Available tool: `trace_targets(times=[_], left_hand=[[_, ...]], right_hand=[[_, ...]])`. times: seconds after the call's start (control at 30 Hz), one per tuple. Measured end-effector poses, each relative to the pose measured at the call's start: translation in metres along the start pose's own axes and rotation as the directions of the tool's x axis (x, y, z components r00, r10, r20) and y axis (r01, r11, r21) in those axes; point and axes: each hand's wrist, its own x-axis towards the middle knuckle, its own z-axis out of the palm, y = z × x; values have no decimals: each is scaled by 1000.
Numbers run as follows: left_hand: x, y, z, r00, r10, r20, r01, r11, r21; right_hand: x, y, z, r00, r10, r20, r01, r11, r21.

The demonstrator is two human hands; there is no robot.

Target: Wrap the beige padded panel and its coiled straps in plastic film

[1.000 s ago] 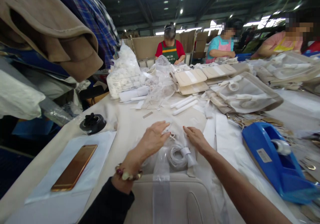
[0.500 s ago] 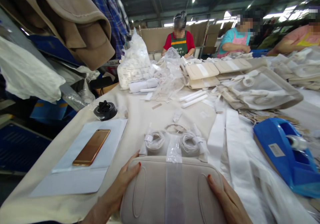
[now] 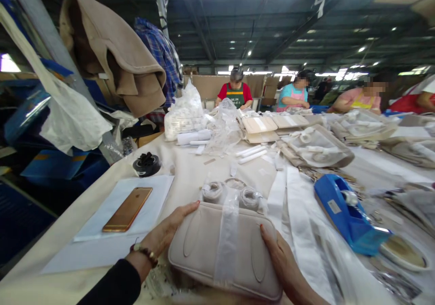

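Note:
A beige handbag (image 3: 197,250) with rounded corners lies before me, a white wrapping strip (image 3: 227,241) running across its middle. My left hand (image 3: 170,225) grips its upper left edge, thumb on the front face, a bead bracelet at the wrist. At the right edge my right hand (image 3: 280,255) holds the bag with its thumb on the front; its other fingers are hidden behind. Just past the bag's top edge, a wrapped strap coil (image 3: 249,197) and a second coil (image 3: 213,190) stick out, with a ring-shaped handle between them.
Left of the bag, a phone (image 3: 128,209) lies on white paper (image 3: 84,255), with a black tape roll (image 3: 147,165) beyond. A blue tape dispenser (image 3: 346,219) stands at right near white strips (image 3: 295,205). Wrapped bags (image 3: 316,146) are piled farther back. Several people work across the table.
The view has tilted up and drawn back, showing more of the ceiling and the right side. The bag has turned slightly, its right end nearer me. Both hands keep hold of it.

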Motion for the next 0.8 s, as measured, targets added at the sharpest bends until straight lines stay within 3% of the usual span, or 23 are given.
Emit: trace_targets(times=[0.2,0.37,0.53,0.6,0.67,0.8], left_hand=[[-5,1,1,997,-9,77,11,1000,-23],[-16,-13,1,993,-50,110,63,991,-118],[-20,-27,-1,997,-44,70,51,993,-110],[-15,-28,-5,999,9,44,-6,997,-78],[-6,-25,-13,986,153,-61,-152,988,21],[13,-12,-37,877,433,-210,-382,892,241]], right_hand=[[1,-36,-13,952,183,245,-242,940,239],[-1,-49,-19,895,277,350,-391,865,314],[-1,-46,-20,867,318,384,-450,830,330],[-1,-47,-20,886,309,346,-420,851,315],[0,-51,-17,919,259,297,-351,883,313],[12,-50,-3,962,117,247,-196,926,323]])
